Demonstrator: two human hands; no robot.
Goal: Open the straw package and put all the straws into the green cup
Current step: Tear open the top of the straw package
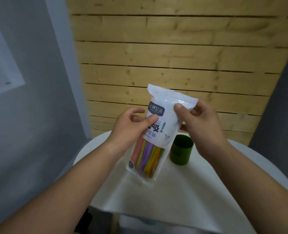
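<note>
Two hands pinch sealed straw package [158,125] upright: left hand [131,127] mid-body, right hand [200,122] nearer top seal; green cup [181,150] below right.

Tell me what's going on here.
A person holds the straw package up over the white table with both hands: the left hand pinches its left edge, the right hand pinches near the top. The package looks unopened, with the coloured straws inside. The green cup stands on the table beside it, no straws showing in it.
</note>
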